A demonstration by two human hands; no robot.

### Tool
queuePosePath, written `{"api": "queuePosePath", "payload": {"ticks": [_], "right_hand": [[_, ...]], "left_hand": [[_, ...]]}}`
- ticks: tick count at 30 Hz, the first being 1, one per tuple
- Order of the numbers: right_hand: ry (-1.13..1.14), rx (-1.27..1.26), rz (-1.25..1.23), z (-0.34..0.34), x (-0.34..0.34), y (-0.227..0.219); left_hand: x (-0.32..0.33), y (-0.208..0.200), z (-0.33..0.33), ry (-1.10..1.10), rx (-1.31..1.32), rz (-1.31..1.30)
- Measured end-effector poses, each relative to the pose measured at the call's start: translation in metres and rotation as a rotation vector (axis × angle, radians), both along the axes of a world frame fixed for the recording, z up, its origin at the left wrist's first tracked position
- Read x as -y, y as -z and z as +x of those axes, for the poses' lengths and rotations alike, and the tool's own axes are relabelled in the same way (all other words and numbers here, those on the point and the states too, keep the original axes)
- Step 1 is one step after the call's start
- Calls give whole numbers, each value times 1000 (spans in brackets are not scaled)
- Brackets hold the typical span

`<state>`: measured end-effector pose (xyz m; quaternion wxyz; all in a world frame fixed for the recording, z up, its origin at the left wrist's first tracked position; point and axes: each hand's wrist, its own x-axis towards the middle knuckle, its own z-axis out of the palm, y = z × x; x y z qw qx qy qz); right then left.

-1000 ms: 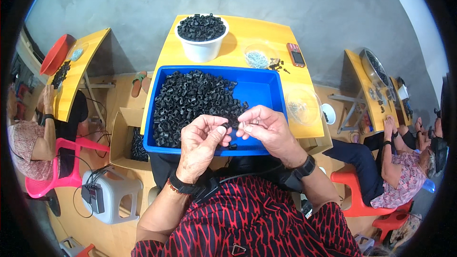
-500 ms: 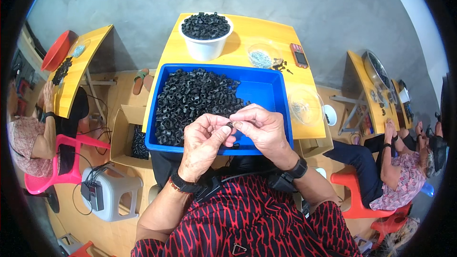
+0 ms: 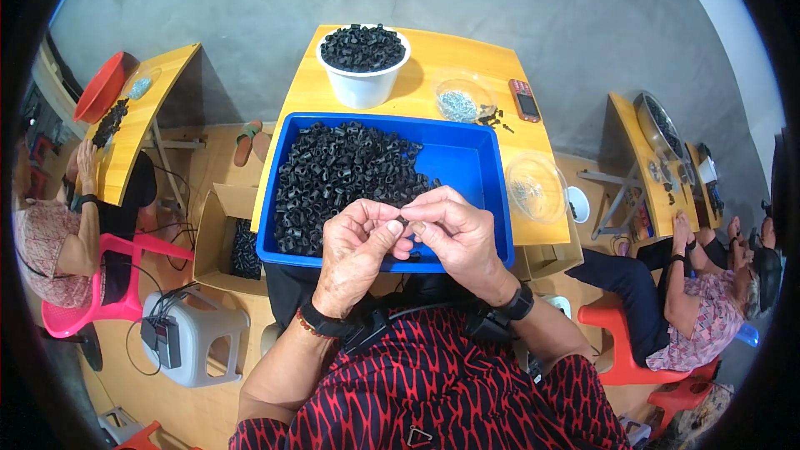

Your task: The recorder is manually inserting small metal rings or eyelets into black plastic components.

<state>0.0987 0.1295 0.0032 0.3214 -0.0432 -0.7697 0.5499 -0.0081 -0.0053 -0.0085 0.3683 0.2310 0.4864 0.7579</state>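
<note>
Both hands (image 3: 354, 250) pinched nearly fingertip to fingertip, forearms (image 3: 283, 371) converging.

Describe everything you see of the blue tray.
The blue tray is rectangular and plastic-looking, with raised walls. It lies flat on the yellow table, its near edge overhanging. Small black parts heap its left side; its bottom shows at right. The left hand and right hand hang over its near edge; contact is unclear.

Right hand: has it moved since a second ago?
Yes. Judged against the blue tray, the right hand has moved to the left, closing the gap to the left hand.
</note>
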Motion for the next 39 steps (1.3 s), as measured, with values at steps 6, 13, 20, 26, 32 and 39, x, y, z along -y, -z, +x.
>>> {"api": "queuePosePath", "payload": {"ticks": [6,13,20,26,32,39], "right_hand": [[-21,12,59,-2,-9,-4],[-36,5,-61,-4,-4,6],[-69,13,-166,-2,-4,9],[-92,11,-242,-5,-5,7],[-37,-26,-130,-5,-5,11],[-37,39,-3,-2,-5,3]], "left_hand": [[0,2,0,9,-10,3],[-1,6,-1,6,-14,42],[0,4,-2,17,13,50],[0,5,-3,32,5,32],[0,4,-2,16,10,47],[2,6,-5,49,2,60]]}}
